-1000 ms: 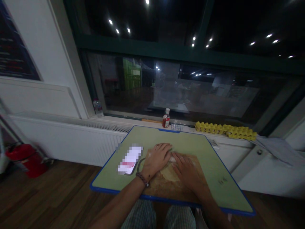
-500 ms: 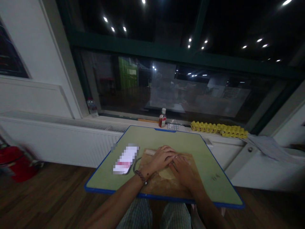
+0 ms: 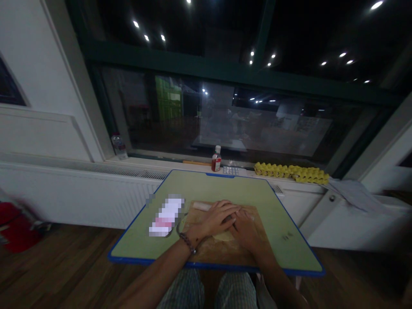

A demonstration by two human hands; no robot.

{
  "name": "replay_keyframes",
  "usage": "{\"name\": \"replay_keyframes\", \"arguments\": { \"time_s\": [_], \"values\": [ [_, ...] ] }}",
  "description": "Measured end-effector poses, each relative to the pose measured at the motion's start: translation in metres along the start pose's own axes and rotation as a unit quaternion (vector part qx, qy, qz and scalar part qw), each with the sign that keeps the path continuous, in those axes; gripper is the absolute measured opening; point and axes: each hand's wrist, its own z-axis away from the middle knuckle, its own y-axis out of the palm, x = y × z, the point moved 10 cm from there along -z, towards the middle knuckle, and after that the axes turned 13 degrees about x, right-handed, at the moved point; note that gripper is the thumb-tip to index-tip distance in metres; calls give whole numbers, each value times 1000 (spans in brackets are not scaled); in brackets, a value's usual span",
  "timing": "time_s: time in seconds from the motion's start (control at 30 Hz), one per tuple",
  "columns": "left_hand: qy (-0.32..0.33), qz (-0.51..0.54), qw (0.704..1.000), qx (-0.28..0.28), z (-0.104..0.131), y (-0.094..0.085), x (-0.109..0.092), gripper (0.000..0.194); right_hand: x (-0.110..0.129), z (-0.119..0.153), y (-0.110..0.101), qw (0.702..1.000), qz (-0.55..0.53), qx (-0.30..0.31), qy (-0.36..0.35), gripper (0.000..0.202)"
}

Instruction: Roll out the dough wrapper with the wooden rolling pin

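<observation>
A pale rolling pin [image 3: 201, 207] lies across a floured wooden board [image 3: 222, 254]. Its left end shows; my hands cover its middle. My left hand [image 3: 220, 216] rests flat over the pin, fingers stretched to the right. Beside it, my right hand [image 3: 246, 227] lies on the same pin with its fingers pointing forward, their tips meeting and partly under the left fingers. Flattened dough [image 3: 224, 236] shows on the board below my hands, much of it hidden.
The board sits on a green folding table [image 3: 286, 253] with a blue edge. A blurred-out phone [image 3: 167, 216] lies to the left. On the windowsill stand a red sauce bottle [image 3: 216, 159], a clear bottle [image 3: 119, 146] and a yellow egg tray [image 3: 291, 172]. Papers [image 3: 352, 193] lie at the right.
My hands have drawn slightly back towards me over the board, and more of the pin's left end shows. The whole view has shifted a little.
</observation>
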Motion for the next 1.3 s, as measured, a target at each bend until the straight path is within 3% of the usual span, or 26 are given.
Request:
{"name": "replay_keyframes", "arguments": {
  "time_s": [0.4, 0.47, 0.6, 0.67, 0.9, 1.13, 1.3],
  "values": [
    [13, -18, 999, 29, 5, 2, -1, 43, 0, -1, 6, 1000, 5, 17, -9, 36],
    [-20, -34, 999, 36, 12, 2, 13, 47, 3, 0, 1, 1000, -1, 12, -28, 39],
    [-157, -57, 985, 28, 36, -4, 57, 53, 13, 6, -14, 997, -11, -14, -80, 54],
    [-182, -63, 981, 37, 47, -6, 64, 51, 14, 9, -16, 996, 3, -19, -86, 55],
    [-154, -64, 986, 1, 58, -15, 43, 49, 0, 15, -14, 998, 18, -38, -46, 55],
    [-197, -67, 978, 35, 42, -6, 66, 43, 0, -3, -19, 997, 59, -4, -47, 53],
    [-204, -95, 974, 27, 41, -6, 64, 39, 11, -3, -21, 995, 78, -17, -67, 56]
  ]
}}
